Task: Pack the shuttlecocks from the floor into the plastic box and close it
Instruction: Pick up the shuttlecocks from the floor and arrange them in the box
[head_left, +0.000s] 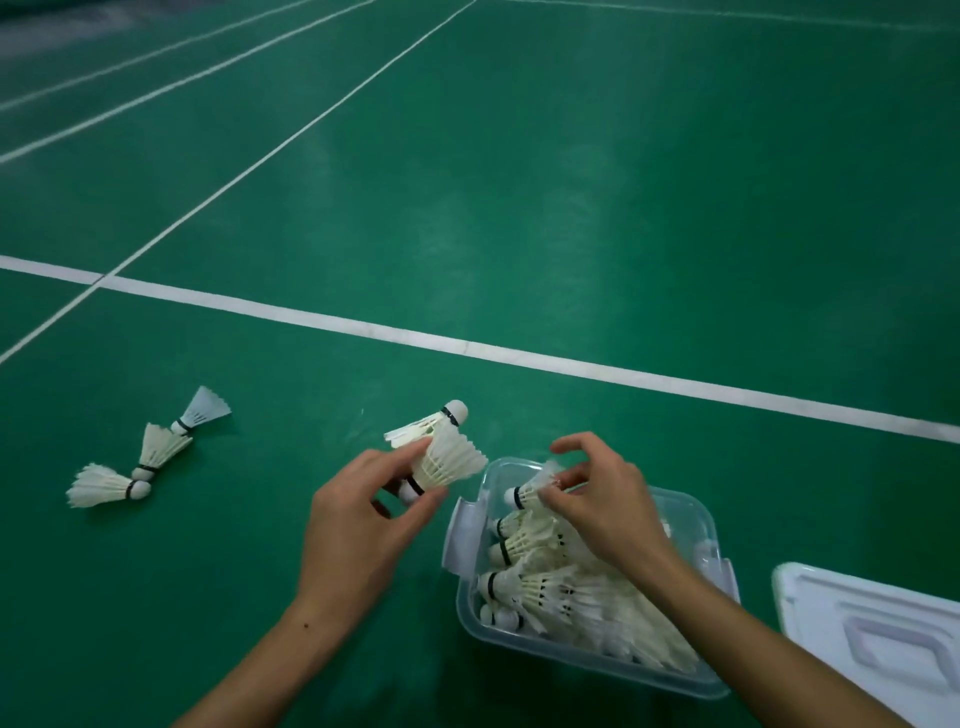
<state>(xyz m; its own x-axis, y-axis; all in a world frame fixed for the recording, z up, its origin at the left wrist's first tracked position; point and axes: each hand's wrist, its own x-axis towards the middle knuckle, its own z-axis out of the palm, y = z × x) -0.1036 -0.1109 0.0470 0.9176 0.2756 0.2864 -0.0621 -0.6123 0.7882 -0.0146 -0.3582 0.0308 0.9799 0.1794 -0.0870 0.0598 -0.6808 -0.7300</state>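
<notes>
Near the floor's front edge, the clear plastic box (587, 670) lies open, packed with white feathered shuttlecocks (550, 592). Right hand (602, 499) pinches one's feathers above it; left hand (363, 525) grips two nested shuttlecocks (441, 452). Three more (150, 452) lie left; the white lid (872, 629) right.

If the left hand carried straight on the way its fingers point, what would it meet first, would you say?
Probably the near-left rim of the box: the left hand, holding shuttlecocks, points up and right toward it. Depth is unclear, so it might pass above the rim.
</notes>
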